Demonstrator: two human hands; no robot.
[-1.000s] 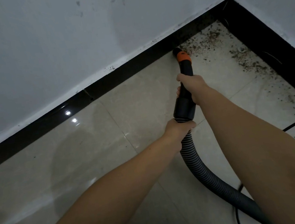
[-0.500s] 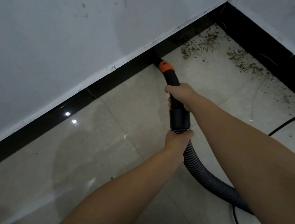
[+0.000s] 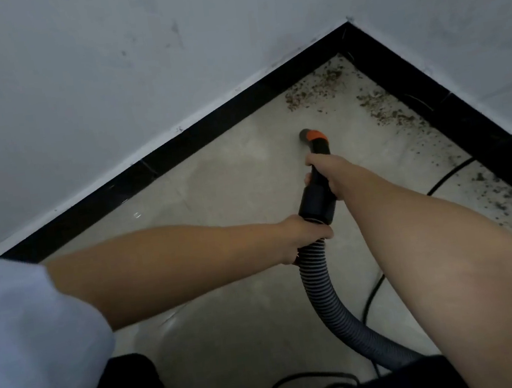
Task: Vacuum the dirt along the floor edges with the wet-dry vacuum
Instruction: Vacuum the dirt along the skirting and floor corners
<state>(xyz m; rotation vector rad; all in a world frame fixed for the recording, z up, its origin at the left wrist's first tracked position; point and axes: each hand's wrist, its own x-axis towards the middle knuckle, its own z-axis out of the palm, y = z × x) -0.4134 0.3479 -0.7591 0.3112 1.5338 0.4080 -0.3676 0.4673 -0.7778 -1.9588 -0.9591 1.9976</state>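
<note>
I hold a black vacuum nozzle (image 3: 317, 167) with an orange collar in both hands. My right hand (image 3: 326, 169) grips the black tube just below the collar. My left hand (image 3: 302, 236) grips where the tube joins the grey ribbed hose (image 3: 325, 298). The nozzle tip (image 3: 305, 134) rests on the pale floor tile, apart from the black baseboard (image 3: 208, 128). Brown dirt (image 3: 315, 86) lies in the room corner beyond the tip, and more dirt (image 3: 389, 109) trails along the right-hand baseboard (image 3: 451, 115).
White walls (image 3: 105, 83) meet at the corner at upper right. A black power cord (image 3: 449, 175) crosses the floor on the right and coils near my feet (image 3: 304, 387). Dark specks (image 3: 506, 195) scatter along the right edge. The floor tile (image 3: 214, 182) left of the nozzle looks swept.
The nozzle tip has pulled back from the left baseboard onto open tile. My head has moved back and turned, so the corner and my left sleeve show more.
</note>
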